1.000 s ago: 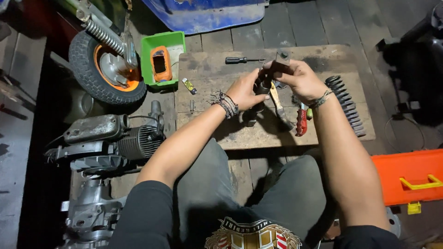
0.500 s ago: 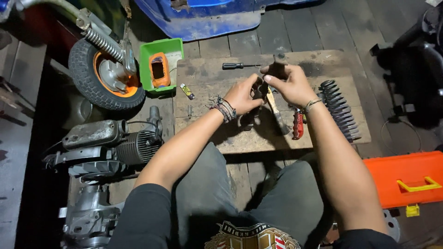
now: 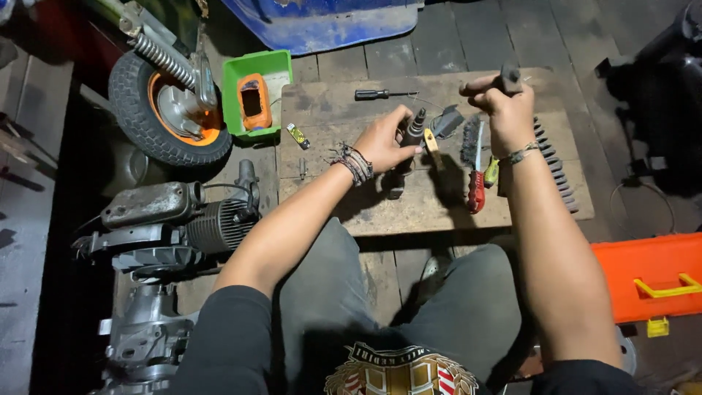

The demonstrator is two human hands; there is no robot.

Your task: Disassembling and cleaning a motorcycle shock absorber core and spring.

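While sitting at a low wooden worktop (image 3: 439,212), a person is gripping a dark cylindrical metal part (image 3: 411,136) in the left hand (image 3: 386,140), its threaded end pointing up just above the boards. The right hand (image 3: 504,102) is clenching a small dark piece (image 3: 510,76), raised near the worktop's far edge. Between the hands, a wire brush (image 3: 470,143) and red-handled pliers (image 3: 477,192) are lying on the wood, with a black screwdriver (image 3: 376,94) beyond them. A green tray (image 3: 241,67) is resting by a small wheel (image 3: 162,110), and an engine (image 3: 183,223) is sitting at left.
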